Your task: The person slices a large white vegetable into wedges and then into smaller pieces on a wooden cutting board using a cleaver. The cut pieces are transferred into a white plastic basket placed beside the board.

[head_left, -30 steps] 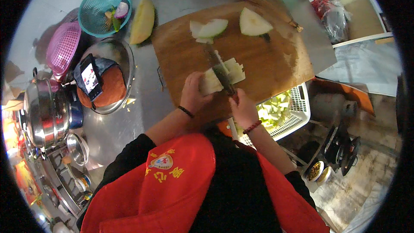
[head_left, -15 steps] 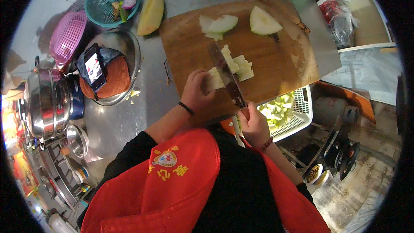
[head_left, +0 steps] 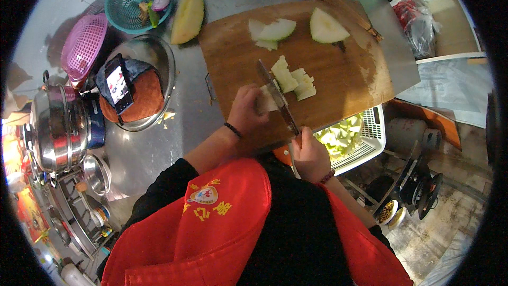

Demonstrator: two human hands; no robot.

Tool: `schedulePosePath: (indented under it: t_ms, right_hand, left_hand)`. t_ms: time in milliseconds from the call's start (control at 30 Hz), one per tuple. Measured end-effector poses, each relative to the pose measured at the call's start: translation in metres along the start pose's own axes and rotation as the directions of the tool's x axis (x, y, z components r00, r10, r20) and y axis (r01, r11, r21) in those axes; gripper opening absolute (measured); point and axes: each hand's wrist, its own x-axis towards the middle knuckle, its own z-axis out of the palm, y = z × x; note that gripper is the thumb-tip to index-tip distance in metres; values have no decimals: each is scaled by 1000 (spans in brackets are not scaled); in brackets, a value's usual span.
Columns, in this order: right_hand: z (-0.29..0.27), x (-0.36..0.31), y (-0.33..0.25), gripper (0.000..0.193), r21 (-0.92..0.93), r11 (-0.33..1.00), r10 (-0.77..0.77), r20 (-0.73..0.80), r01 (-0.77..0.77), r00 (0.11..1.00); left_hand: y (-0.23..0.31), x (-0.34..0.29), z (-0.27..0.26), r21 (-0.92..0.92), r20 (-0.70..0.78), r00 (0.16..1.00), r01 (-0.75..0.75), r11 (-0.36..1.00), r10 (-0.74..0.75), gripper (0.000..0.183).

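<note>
My right hand (head_left: 310,154) is wrapped round the handle of a cleaver (head_left: 280,100), whose blade stands on edge on the wooden cutting board (head_left: 349,69). Left of the blade, the curled fingers of my left hand (head_left: 247,108) press a pale melon piece (head_left: 270,99) to the board. To the blade's right lie cut melon slices (head_left: 304,85) in a loose row. Farther back on the board rest a melon wedge (head_left: 326,26) and some thin green-edged pieces (head_left: 278,29). A white basket (head_left: 374,140) below the board's near right edge holds many cut pieces.
A big melon wedge (head_left: 188,15) lies left of the board, by a teal colander (head_left: 117,6) with an onion piece. Farther left are a pink basket (head_left: 84,45), a phone (head_left: 117,86) propped on a metal tray, and a steel pot (head_left: 50,122). A straw brush (head_left: 349,10) lies behind the board.
The cleaver's blade has come more upright, its tip now lower and apart from the cut slices. Both hands keep their holds. The whole view has shifted slightly.
</note>
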Motion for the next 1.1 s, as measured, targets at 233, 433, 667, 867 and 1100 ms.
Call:
schedulePosePath:
  t_ms: [233,433,667,867,1100]
  right_hand:
    - [19,16,2,23,-52,998,33,39,-31,999]
    - [38,20,31,27,72,995,-64,-110,72,992]
    - [23,-1,49,23,487,861,21,-325,148,946]
    - [-11,-3,109,15,920,390,281,-165,45,945]
    - [16,10,151,23,958,153,532,129,-244,837]
  left_hand:
    - [-5,-2,0,33,-29,998,-61,998,62,56]
    - [-6,-4,4,29,38,999,11,1000,-12,68]
    - [0,-7,17,-4,-25,997,-72,997,72,104]
    - [24,26,20,34,63,996,-71,997,68,116]
    - [20,59,22,51,190,980,-74,996,63,133]
